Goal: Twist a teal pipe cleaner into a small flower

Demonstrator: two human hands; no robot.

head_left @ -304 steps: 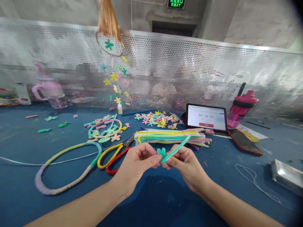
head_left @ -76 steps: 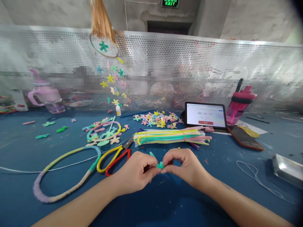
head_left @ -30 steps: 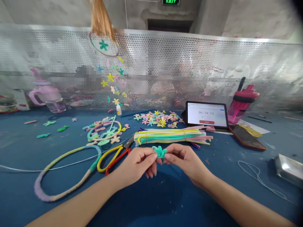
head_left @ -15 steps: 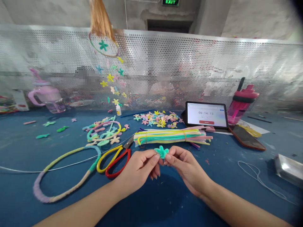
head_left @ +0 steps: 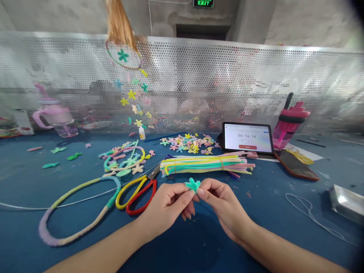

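Note:
A small teal fuzzy flower (head_left: 193, 184) is pinched between both hands above the blue table. My left hand (head_left: 174, 201) grips its left and lower side with thumb and fingers closed. On its right edge, the thumb and index finger of my right hand (head_left: 222, 199) are closed. Just beyond the hands lies a bundle of pastel pipe cleaners (head_left: 204, 164). Scissors with one yellow and one red handle (head_left: 142, 193) rest left of my left hand. A large wrapped multicoloured hoop (head_left: 82, 185) lies farther left.
A pile of small flowers (head_left: 189, 143) and a smaller hoop with pieces (head_left: 125, 158) lie behind. Tablet (head_left: 247, 137), pink bottle (head_left: 290, 125), phone (head_left: 296, 165) and metal box (head_left: 347, 203) stand or lie right. A hanging ornament (head_left: 123, 55) dangles before the perforated screen (head_left: 227, 76).
The teal flower has turned and shifted slightly left between my fingers. My right thumb and index finger have moved closer to my left fingertips.

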